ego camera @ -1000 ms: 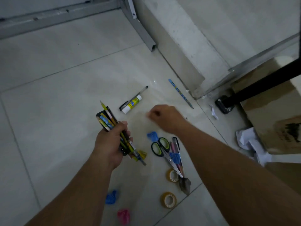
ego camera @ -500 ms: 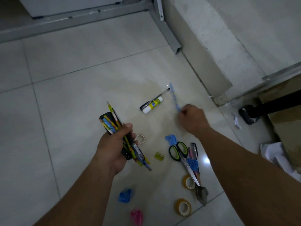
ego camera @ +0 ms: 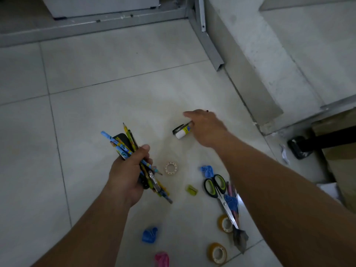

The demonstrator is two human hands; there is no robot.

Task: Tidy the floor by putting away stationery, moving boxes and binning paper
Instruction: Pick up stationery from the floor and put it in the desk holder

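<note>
Has moved the blue pencil (ego camera: 109, 137) off the floor (ego camera: 96, 93) by the wall (ego camera: 250, 64) into the pencil bundle (ego camera: 128, 143), clenched in the fingers of the left hand (ego camera: 127, 176) above the tiles, so one stray fewer to gather. Reaches now with the right hand (ego camera: 206, 126) onto the glue stick (ego camera: 183, 132), fingers hidden behind it, so cannot tell whether grasping yet. Leaves on the floor one glue stick, one black pen (ego camera: 178, 129) touching it, three tape rolls (ego camera: 170, 168), one pair of scissors (ego camera: 214, 185), one sharpener (ego camera: 191, 190), three blue scraps (ego camera: 149, 235) and one pink scrap (ego camera: 161, 259).
</note>
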